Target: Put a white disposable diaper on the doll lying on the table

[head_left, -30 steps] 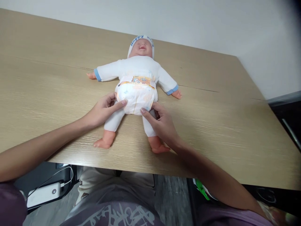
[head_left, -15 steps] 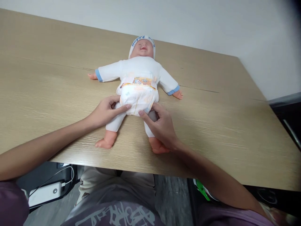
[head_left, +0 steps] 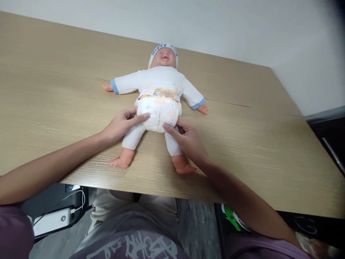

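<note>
From the head view, a baby doll [head_left: 159, 104] is lying on its back in the upper middle of the frame, on a light wooden table [head_left: 54, 90] that is filling most of the picture. The doll is wearing a white suit with blue cuffs, a white cap [head_left: 163, 48] with blue lettering, and a diaper [head_left: 159, 111] with a coloured band across its waist. Its arms are spreading out to either side and its bare feet are pointing toward the lower edge of the table.

The left hand [head_left: 120, 124] is reaching in from the lower left, its fingers pinching the diaper's edge at the doll's hip on the left side of the frame, the forefinger lying along the diaper's front. The right hand [head_left: 188, 140] is coming in from the lower right, its fingers gripping the diaper's lower edge at the other leg opening, the palm resting over the doll's thigh.

Along the bottom of the frame the person's lap is showing below the table edge. In the lower left corner, a white power bank [head_left: 50, 223] with a cable is lying on a dark surface
</note>
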